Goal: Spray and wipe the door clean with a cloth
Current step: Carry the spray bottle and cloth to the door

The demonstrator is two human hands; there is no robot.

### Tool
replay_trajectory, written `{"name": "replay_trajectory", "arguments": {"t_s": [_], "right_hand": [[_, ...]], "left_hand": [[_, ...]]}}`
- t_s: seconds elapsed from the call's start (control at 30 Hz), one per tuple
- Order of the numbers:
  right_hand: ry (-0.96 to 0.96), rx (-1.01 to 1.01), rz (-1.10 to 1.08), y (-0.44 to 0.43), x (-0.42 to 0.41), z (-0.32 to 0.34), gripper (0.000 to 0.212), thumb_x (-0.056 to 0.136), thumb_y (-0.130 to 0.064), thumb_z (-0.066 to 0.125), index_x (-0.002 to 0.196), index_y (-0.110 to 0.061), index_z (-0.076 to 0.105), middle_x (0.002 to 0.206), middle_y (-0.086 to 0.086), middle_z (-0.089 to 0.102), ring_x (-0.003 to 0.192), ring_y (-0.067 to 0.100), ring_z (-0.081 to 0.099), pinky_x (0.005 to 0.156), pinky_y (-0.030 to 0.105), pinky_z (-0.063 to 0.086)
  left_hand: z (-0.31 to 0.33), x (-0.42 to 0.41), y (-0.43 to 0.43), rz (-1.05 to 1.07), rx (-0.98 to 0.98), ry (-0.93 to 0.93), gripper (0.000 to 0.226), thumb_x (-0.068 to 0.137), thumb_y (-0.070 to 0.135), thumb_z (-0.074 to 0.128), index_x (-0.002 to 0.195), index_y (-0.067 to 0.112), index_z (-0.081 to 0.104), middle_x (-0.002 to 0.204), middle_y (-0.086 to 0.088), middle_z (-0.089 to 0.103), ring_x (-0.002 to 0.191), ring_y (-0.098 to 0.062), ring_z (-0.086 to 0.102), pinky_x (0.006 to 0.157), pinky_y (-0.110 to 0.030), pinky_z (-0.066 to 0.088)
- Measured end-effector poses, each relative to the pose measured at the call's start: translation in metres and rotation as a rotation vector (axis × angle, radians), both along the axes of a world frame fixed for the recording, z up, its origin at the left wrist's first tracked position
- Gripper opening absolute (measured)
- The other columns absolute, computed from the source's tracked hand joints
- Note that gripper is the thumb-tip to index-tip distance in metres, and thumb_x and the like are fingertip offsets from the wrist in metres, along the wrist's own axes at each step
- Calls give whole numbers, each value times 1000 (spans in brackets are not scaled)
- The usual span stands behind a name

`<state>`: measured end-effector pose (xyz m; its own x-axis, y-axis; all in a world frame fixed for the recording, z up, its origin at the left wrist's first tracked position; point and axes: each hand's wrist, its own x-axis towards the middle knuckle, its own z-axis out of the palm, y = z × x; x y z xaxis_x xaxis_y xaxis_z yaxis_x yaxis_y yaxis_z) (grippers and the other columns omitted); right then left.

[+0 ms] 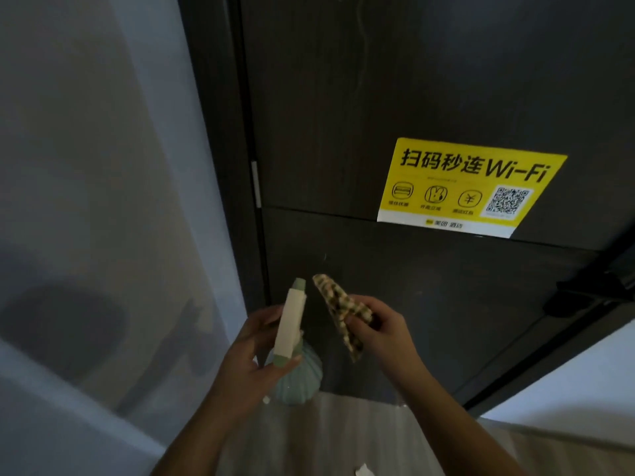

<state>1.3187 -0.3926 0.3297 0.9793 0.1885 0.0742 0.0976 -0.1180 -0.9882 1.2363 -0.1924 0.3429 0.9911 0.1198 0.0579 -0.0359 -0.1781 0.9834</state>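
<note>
A dark wooden door (395,104) fills the upper middle and right of the head view. My left hand (251,355) grips a spray bottle (292,324) with a white head and a pale green body, its nozzle pointing up toward the door. My right hand (381,328) pinches a folded checked cloth (340,307), held just right of the bottle and a short way off the door's lower panel.
A yellow Wi-Fi sticker (470,187) with a QR code is stuck on the door at the right. A black door handle (591,286) juts out at the far right. A pale wall (96,166) stands to the left, and light flooring (343,438) lies below.
</note>
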Motion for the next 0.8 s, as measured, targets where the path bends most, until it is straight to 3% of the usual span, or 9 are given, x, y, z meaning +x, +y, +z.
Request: {"name": "replay_trajectory", "arguments": {"t_s": [0.1, 0.17, 0.27, 0.43, 0.57, 0.63, 0.7, 0.8], "right_hand": [[-18, 38, 32, 10, 16, 9, 33, 80, 10, 66, 97, -18, 64, 88, -4, 68, 81, 4, 65, 71, 21, 54], [-32, 22, 54, 15, 26, 12, 31, 79, 11, 68, 93, -17, 62, 84, -5, 67, 77, 3, 64, 69, 20, 52], [-64, -13, 87, 17, 40, 16, 30, 78, 8, 70, 89, -19, 64, 78, -12, 68, 72, 0, 62, 66, 17, 50], [-97, -52, 107, 3, 57, 21, 25, 80, 1, 72, 83, -24, 67, 76, -10, 68, 71, 1, 63, 65, 18, 50], [-90, 2, 45, -6, 59, 17, 28, 84, -3, 69, 99, -26, 68, 94, -5, 70, 87, 7, 66, 71, 20, 52], [-232, -79, -68, -11, 61, 14, 29, 80, -19, 70, 104, -33, 66, 106, -6, 64, 99, 10, 63, 81, 19, 51], [-382, -177, -109, -17, 63, 13, 26, 75, -33, 67, 101, -34, 67, 103, -10, 61, 99, 11, 61, 84, 17, 48], [-312, -172, 36, -16, 62, 14, 25, 75, -35, 68, 100, -28, 68, 96, -11, 64, 90, 8, 64, 77, 16, 48]], "left_hand": [[21, 30, 1, -77, -58, -19, 65, 61, 19, 87, 104, 60, 61, 133, 2, 53, 119, -4, 54, 89, -18, 50], [29, 46, -1, -105, -105, -15, 62, 66, 6, 81, 96, 58, 65, 134, 1, 51, 117, -5, 54, 83, -15, 50], [34, 64, -8, -111, -145, 7, 61, 76, -12, 67, 100, 43, 55, 127, -2, 55, 105, -7, 58, 72, -8, 48], [35, 79, -23, -132, -88, 29, 38, 84, -4, 62, 105, 27, 59, 108, 11, 58, 86, 17, 59, 70, -7, 47], [30, 91, -34, -93, -4, -23, 29, 85, 6, 65, 97, 32, 60, 111, 8, 57, 91, 12, 59, 74, -8, 47], [25, 99, -36, -7, 16, -45, 20, 84, 12, 67, 96, 27, 65, 113, 6, 56, 93, 6, 60, 75, -10, 49], [22, 107, -37, 77, 50, -65, 16, 82, 19, 70, 96, 25, 68, 109, 7, 56, 93, 1, 60, 75, -11, 49], [24, 119, -42, 145, 85, -60, 16, 79, 27, 73, 94, 31, 69, 105, 9, 56, 91, 0, 60, 74, -14, 50]]}}
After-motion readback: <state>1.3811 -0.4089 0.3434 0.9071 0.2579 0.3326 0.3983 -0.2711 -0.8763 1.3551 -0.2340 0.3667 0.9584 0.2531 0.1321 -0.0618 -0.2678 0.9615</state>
